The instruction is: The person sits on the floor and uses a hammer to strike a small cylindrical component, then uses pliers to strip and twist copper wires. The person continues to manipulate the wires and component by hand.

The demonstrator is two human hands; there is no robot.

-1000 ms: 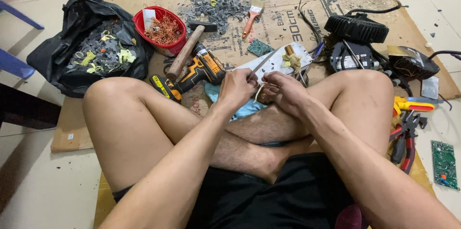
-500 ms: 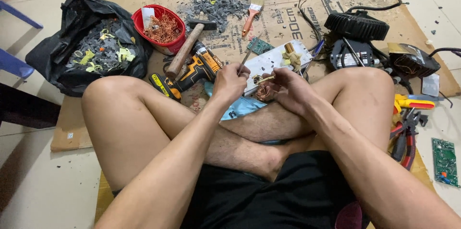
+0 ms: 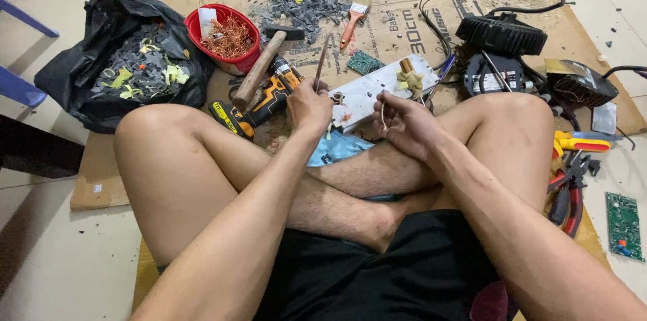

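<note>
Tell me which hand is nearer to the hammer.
Left. The left hand is just right of the hammer handle, holding a thin tool upright. The right hand is farther right, beyond the white board.

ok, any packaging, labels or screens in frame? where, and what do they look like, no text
Flattened cardboard box: under the work area, brown with black print.
Black plastic bag: far left, open, holding grey and yellow scraps.
White label: standing in the red bowl of copper wire.
No screens visible.
</note>
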